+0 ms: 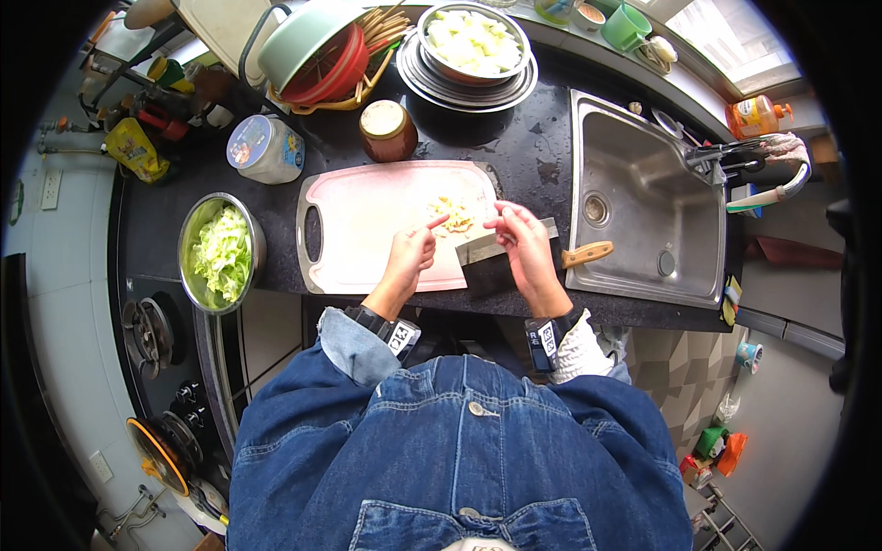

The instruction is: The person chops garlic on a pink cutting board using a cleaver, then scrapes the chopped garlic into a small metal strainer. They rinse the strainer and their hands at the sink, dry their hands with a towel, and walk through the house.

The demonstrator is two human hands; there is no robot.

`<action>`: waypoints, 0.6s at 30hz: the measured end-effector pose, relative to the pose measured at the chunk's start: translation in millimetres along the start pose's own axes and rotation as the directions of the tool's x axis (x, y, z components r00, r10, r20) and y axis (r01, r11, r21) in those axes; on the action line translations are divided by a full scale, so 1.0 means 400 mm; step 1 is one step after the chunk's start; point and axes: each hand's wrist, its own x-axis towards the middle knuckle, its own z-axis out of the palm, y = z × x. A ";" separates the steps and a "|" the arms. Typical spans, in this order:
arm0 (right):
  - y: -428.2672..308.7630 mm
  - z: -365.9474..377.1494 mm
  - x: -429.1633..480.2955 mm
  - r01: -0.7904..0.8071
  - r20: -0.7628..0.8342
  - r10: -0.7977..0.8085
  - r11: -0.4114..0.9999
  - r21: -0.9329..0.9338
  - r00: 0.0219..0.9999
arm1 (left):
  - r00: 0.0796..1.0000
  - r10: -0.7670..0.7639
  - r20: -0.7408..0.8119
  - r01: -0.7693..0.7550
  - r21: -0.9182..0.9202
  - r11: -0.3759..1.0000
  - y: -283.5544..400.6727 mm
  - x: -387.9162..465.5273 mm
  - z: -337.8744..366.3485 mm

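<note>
A pink cutting board (372,227) with a grey rim lies before me on the black counter. On its right part is a small heap of finely chopped yellowish food (455,216), possibly garlic or ginger. My left hand (408,260) is over the board, its index finger stretched towards the heap and the other fingers curled. To the right, my right hand (525,248) hovers with bent fingers and nothing visible in it. Below that hand a cleaver (482,249) lies across the board's right edge. Its wooden handle (587,254) points at the sink, and the hand hides part of the blade.
A steel bowl of shredded lettuce (224,255) stands left, near the gas stove (146,337). Behind the board are a lidded plastic jar (267,149), a brown jar (388,131) and a bowl of pale cut chunks (474,43) on stacked plates. A steel sink (641,158) borders the right.
</note>
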 end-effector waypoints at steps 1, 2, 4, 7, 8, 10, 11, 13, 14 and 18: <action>-0.001 0.008 0.003 0.091 -0.014 -0.092 0.994 -0.065 0.996 | 0.996 -0.051 0.072 0.066 -0.227 0.972 0.002 -0.003 -0.003; -0.001 0.018 0.005 0.181 -0.020 -0.185 0.975 -0.129 0.983 | 0.985 -0.083 0.153 0.143 -0.436 0.889 0.009 -0.008 -0.007; 0.002 0.038 0.006 0.323 -0.011 -0.334 0.918 -0.230 0.942 | 0.942 -0.063 0.330 0.288 -0.697 0.657 0.016 -0.019 -0.009; 0.011 0.061 -0.003 0.335 0.045 -0.374 0.763 -0.553 0.926 | 0.920 -0.007 0.392 0.331 -0.767 0.550 0.020 -0.039 -0.004; 0.018 0.067 -0.007 0.475 0.120 -0.528 0.611 -0.633 0.841 | 0.917 0.001 0.400 0.342 -0.783 0.519 0.020 -0.045 -0.002; 0.029 0.068 -0.014 0.595 0.276 -0.643 0.350 -0.724 0.714 | 0.913 0.007 0.408 0.360 -0.815 0.454 0.019 -0.055 0.004; 0.036 0.066 -0.016 0.645 0.377 -0.655 0.223 -0.731 0.654 | 0.912 0.002 0.410 0.369 -0.822 0.434 0.018 -0.059 0.007; 0.054 0.058 -0.014 0.730 0.573 -0.660 -0.052 -0.681 0.486 | 0.909 -0.006 0.416 0.384 -0.834 0.395 0.017 -0.065 0.012; 0.063 0.053 -0.010 0.758 0.651 -0.637 -0.155 -0.633 0.414 | 0.919 -0.021 0.394 0.370 -0.843 0.390 0.016 -0.067 0.013; 0.090 0.033 0.020 0.661 0.698 -0.468 -0.276 -0.698 0.542 | 0.936 -0.047 0.350 0.337 -0.844 0.417 0.019 -0.076 0.011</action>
